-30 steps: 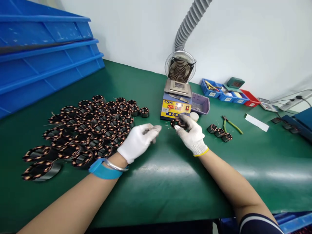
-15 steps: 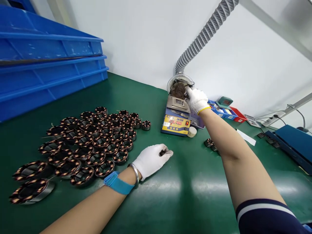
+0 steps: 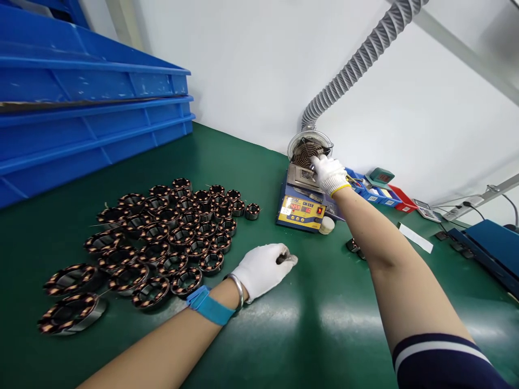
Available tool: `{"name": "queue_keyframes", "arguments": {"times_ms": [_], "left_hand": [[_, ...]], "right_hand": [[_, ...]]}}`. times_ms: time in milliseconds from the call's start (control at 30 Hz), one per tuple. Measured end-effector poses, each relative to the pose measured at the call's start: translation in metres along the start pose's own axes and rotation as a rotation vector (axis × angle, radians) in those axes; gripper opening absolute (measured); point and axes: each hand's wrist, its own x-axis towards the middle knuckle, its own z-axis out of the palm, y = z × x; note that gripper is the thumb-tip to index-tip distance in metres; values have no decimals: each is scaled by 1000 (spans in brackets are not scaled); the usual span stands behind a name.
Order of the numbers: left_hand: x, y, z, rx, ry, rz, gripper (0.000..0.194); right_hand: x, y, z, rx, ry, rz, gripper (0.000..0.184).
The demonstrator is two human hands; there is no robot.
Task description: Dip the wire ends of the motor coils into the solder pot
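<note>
My left hand [image 3: 265,272], in a white glove, rests on the green table [image 3: 243,346] with its fingers curled in and thumb against them. A dark patch shows between the fingers; whether anything is held there I cannot make out. My right hand [image 3: 327,172], gloved too, reaches over the top of a blue and yellow heating unit [image 3: 301,213] with lit red digits and a metal plate. Its fingers are bent together, and what they grip is too small to name. Left of my left hand stand several copper-wound motor stators [image 3: 182,235] in a cluster.
Behind the unit, a round fume extraction hood [image 3: 310,148] joins a grey ribbed duct [image 3: 360,59]. Stacked blue crates [image 3: 93,129] stand at the left. A white tub [image 3: 326,225], parts bins [image 3: 379,195], a few stators [image 3: 353,246] by my right forearm and a blue device [image 3: 492,254] lie rightward.
The whole view has shifted, so things appear farther right and slightly lower. My right hand stays at the unit's top, and my left hand keeps its curled pose. The red digits changed.
</note>
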Motion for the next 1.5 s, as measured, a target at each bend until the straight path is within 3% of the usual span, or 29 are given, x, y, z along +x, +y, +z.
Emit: {"name": "queue_keyframes", "arguments": {"times_ms": [200, 333, 433, 533, 633, 733, 867, 967, 1033, 1133, 1233, 1367, 1500], "left_hand": [[-1, 0, 0, -133, 30, -56, 33], [3, -2, 5, -306, 135, -86, 43], [6, -5, 9, -446, 269, -78, 48], [7, -6, 11, -485, 377, -76, 56], [4, -5, 9, -394, 425, -56, 58], [0, -6, 7, -323, 449, -79, 62], [-3, -10, 4, -294, 398, -67, 66], [0, -10, 2, -228, 371, 33, 63], [5, -10, 1, -103, 430, 31, 62], [13, -13, 0, 148, 544, -99, 65], [20, -18, 2, 305, 542, -211, 70], [24, -22, 3, 393, 473, -269, 74], [27, -23, 2, 418, 439, -295, 71]], "right_hand": [[-11, 14, -10, 233, 145, 92, 56], [-35, 12, -11, 650, 226, 156, 52], [-61, -6, -8, 1039, 209, 126, 53], [-93, -38, -4, 1265, 92, 142, 62], [-126, -73, -1, 1298, -32, 130, 70], [-151, -94, 0, 1325, -164, 87, 63], [-157, -88, 1, 1608, -506, 24, 37], [-146, -69, 0, 1641, -680, 67, 30], [-133, -54, -2, 1631, -628, 141, 28], [-103, -28, -3, 1580, -286, 306, 37], [-66, 0, -1, 1323, 12, 414, 41], [-29, 22, 5, 1007, 119, 515, 39], [-12, 20, 20, 882, 154, 487, 35]]}}
